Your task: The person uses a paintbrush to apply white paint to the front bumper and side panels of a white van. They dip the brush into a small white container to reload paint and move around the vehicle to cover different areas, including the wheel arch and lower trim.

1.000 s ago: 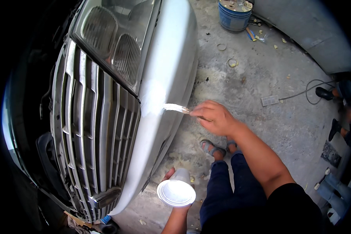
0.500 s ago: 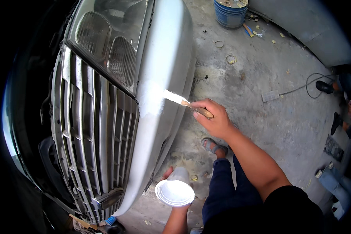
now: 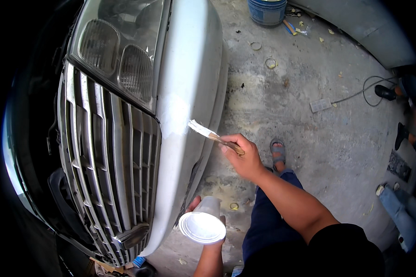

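Gripping a small wooden-handled paintbrush [image 3: 213, 135], the right hand [image 3: 243, 156] is curled tight around the handle, thumb on top. White bristles touch the silver-grey car bumper panel [image 3: 186, 74] at the edge of a paler smeared patch [image 3: 173, 115]. Left hand [image 3: 203, 213], low and near, wraps a translucent plastic cup [image 3: 202, 225] holding white liquid; fingers closed round its wall, mouth tilted toward the camera. Left of the bumper: ribbed chrome grille [image 3: 107, 161] and clear headlamp [image 3: 118, 55]. Far on the stained concrete floor [image 3: 309, 138]: blue bucket [image 3: 266, 11]. To the right, grey power strip [image 3: 320, 105] with cable. Sandalled foot [image 3: 278, 152] just beyond the right hand.
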Tool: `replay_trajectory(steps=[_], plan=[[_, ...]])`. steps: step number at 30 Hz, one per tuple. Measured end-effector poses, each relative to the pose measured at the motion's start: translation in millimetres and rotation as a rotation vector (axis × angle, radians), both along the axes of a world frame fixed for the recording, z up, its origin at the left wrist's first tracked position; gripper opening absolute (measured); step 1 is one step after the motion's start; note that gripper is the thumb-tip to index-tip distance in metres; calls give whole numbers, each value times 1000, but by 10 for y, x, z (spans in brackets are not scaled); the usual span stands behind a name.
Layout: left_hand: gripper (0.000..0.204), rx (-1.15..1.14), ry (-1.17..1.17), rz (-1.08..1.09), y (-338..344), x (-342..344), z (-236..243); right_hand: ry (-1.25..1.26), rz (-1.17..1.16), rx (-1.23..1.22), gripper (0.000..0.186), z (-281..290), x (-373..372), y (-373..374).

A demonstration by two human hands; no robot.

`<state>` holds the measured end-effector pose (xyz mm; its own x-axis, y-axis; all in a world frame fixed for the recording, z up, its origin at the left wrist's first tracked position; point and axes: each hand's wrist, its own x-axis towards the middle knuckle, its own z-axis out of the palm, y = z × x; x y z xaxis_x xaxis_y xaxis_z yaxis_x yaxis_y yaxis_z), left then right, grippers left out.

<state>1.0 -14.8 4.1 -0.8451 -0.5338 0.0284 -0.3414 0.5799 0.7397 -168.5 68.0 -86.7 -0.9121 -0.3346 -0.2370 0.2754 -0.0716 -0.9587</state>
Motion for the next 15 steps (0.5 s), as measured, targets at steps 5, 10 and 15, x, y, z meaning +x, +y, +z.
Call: replay_trajectory(steps=[5, 10, 15], plan=[[80, 64, 46, 35, 40, -33, -16, 16, 52, 38, 19, -30, 191, -81], [81, 117, 10, 53, -11, 2, -21, -124, -70, -80, 22, 54, 73, -32], [83, 88, 1, 20, -20, -19, -2, -67, 61, 41, 21, 54, 182, -54]])
